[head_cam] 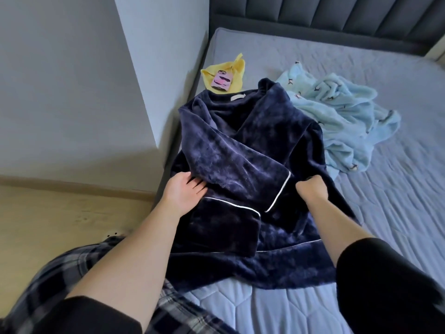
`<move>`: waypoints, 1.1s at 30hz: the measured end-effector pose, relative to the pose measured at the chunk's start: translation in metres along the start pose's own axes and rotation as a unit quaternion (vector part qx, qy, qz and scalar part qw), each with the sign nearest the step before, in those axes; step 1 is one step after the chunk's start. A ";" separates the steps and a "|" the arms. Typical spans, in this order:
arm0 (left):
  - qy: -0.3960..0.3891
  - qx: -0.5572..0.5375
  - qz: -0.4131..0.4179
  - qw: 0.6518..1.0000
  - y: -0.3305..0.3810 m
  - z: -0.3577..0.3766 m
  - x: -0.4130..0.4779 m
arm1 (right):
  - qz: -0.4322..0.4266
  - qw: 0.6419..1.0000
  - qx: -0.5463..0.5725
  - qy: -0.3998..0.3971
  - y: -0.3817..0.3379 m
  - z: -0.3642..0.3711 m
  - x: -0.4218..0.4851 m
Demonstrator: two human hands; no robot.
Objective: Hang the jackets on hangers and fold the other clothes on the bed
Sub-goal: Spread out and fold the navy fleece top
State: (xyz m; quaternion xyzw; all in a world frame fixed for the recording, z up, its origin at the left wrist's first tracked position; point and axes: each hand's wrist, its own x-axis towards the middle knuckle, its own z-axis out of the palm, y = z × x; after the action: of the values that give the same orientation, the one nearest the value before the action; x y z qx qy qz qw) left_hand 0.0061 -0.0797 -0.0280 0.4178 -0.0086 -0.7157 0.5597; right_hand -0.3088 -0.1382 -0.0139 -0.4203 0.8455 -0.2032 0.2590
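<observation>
**Navy fleece top mid-fold at the bed's edge**

The navy fleece top (243, 150) lies flat along the left side of the bed (397, 189), collar toward the headboard. Its white-piped sleeves are crossed over the front. The left hand (185, 192) lies nearly flat with straight fingers, the tips slipped under the fold of the upper sleeve, gripping nothing. The right hand (310, 189) is curled at the garment's right side and seems to pinch the fabric there, though its fingers sink into the dark pile and the grip is hard to read.

The main risk is probably the thick plush. If the next fold is lifted unevenly, the crossed sleeves could slide apart and the shape would be lost. The top's left side sits right at the mattress edge, so a pull that way may drag it toward the floor. The light blue fleece garment (337, 116) touches its right shoulder and could get caught up in the fold. A tug at the collar might shift the yellow cloth (234, 68) and the phone (220, 81) lying on it.
</observation>
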 end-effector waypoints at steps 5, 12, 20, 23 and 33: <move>-0.084 -0.088 0.011 0.993 0.009 0.015 -0.003 | -0.070 0.983 0.116 0.121 0.001 -0.015 -0.008; -0.042 -0.218 0.032 0.975 0.001 0.023 -0.005 | -0.110 0.930 -0.347 0.059 0.004 -0.017 -0.016; -0.003 -0.174 -0.047 0.984 -0.006 0.022 0.020 | -0.388 0.904 -0.183 -0.006 -0.082 0.042 -0.039; -0.050 -0.204 -0.049 0.976 0.000 0.031 0.026 | -0.325 0.915 -0.233 -0.045 -0.097 0.063 -0.031; -0.005 -0.507 0.132 0.852 0.051 0.004 0.033 | -0.131 0.976 -0.173 0.029 -0.076 0.092 -0.005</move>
State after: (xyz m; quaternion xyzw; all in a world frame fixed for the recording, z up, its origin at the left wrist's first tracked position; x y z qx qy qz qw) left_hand 0.0431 -0.1279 -0.0202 0.0667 0.2975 -0.5421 0.7831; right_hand -0.2045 -0.1880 -0.0418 -0.5599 0.8126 -0.0982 0.1285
